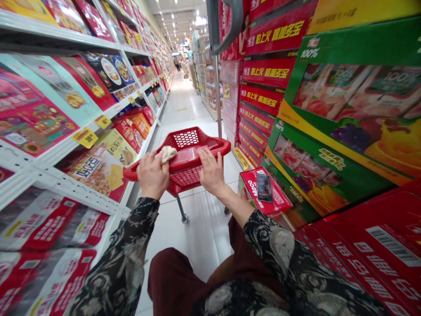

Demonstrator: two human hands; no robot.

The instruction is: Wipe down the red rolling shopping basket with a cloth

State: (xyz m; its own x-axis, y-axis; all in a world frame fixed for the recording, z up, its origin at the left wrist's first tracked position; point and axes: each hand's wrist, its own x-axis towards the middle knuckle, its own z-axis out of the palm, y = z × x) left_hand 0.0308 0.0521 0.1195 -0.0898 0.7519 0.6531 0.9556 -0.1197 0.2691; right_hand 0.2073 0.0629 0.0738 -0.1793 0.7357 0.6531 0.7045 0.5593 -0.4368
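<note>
A red plastic shopping cart (192, 166) with a latticed basket stands before me, wheels on the white tiled floor. My left hand (153, 173) is closed at the left part of its red handlebar. A crumpled whitish cloth (169, 154) sticks out between the thumb and index finger of that hand. Right of the middle, my right hand (210, 170) lies over the handlebar with its fingers curled across the top. The undersides of both grips are hidden. Most of the basket's inside is out of sight behind the handlebar.
Shelves of boxed snacks (88, 79) line the left side. Stacked red drink cartons (266, 70) and green juice boxes (329, 145) crowd the right. A red carton (279, 197) with a dark blurred item on it juts out low. A grey metal pole (217, 96) rises beside the cart.
</note>
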